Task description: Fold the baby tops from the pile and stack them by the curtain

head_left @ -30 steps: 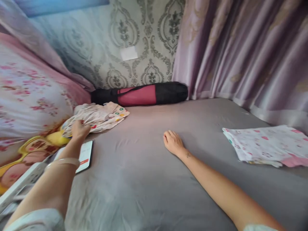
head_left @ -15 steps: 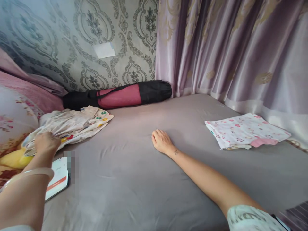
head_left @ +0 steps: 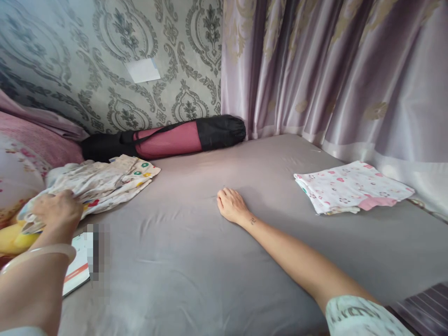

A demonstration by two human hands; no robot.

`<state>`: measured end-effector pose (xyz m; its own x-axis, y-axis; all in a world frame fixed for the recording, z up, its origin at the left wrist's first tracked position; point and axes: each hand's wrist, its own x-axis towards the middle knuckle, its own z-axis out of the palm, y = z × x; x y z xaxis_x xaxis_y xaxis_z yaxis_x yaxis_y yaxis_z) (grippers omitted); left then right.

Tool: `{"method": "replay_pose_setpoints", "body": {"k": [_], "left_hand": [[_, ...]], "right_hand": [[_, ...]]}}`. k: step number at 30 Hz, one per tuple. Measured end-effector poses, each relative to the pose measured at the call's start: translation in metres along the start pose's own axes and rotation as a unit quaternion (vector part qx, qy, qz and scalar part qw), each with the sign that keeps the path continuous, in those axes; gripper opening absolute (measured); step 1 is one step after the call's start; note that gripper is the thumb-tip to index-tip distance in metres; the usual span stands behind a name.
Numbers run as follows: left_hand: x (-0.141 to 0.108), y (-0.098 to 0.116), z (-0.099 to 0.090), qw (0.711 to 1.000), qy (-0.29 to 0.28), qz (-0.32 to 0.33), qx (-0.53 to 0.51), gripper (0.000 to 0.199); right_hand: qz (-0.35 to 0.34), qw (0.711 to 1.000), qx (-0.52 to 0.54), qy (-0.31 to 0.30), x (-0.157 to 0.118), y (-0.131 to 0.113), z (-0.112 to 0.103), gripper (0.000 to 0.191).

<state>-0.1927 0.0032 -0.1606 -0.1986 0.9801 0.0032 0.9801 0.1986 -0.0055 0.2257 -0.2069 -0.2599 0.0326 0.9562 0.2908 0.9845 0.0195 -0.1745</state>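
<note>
My left hand [head_left: 58,210] is at the near left end of a crumpled white cloth [head_left: 94,182] with coloured prints, perhaps a small garment. Its fingers are closed on the cloth, and a bit of fabric shows below them. My right hand [head_left: 231,204] rests on the grey bed sheet [head_left: 182,242] with its fingers curled in, and nothing shows in it. Off to the right lies a folded white cloth [head_left: 350,186] with pink hearts and flowers, apart from both hands.
A phone or tablet [head_left: 79,263] with a lit screen lies beside my left forearm. Along the wall is a black and red rolled bag [head_left: 168,140]. A yellow plush-like thing [head_left: 14,238] and flowered bedding [head_left: 21,163] are at left. Purple curtains [head_left: 315,70] hang behind.
My left hand has shifted slightly on the crumpled cloth, and its near end looks pulled a little toward me. The view has turned slightly right. My right hand stays on the sheet.
</note>
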Motion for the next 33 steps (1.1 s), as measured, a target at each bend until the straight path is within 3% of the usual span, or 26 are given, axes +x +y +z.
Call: {"method": "replay_pose_setpoints", "body": {"k": [2,8,15,19,23,27,33], "left_hand": [[0.001,0.001,0.001,0.995,0.059,-0.035,0.074,0.058],[-0.002,0.008,-0.007,0.972,0.122,0.04,0.197,0.051],[-0.027,0.044,-0.028,0.953,0.252,0.072,0.151,0.043],[-0.046,0.073,-0.041,0.968,0.205,0.129,0.068,0.041],[-0.046,0.094,-0.044,0.961,0.201,0.143,-0.127,0.034],[-0.047,0.114,-0.041,0.909,0.171,0.157,-0.345,0.027],[-0.078,0.158,-0.044,0.793,0.043,0.157,-0.588,0.036]], "right_hand": [[0.0,1.0,0.003,-0.001,0.0,0.0,0.0,0.018],[0.0,1.0,0.006,-0.001,0.0,0.0,0.001,0.019],[-0.002,1.0,0.0,0.004,-0.001,0.002,0.001,0.02],[-0.008,1.0,-0.003,0.011,-0.001,0.004,0.001,0.021],[-0.022,0.999,-0.011,0.024,0.003,0.006,0.005,0.024],[-0.032,0.999,-0.011,0.026,0.005,0.006,0.006,0.024],[-0.031,0.999,-0.006,0.015,0.006,0.007,0.006,0.023]]}}
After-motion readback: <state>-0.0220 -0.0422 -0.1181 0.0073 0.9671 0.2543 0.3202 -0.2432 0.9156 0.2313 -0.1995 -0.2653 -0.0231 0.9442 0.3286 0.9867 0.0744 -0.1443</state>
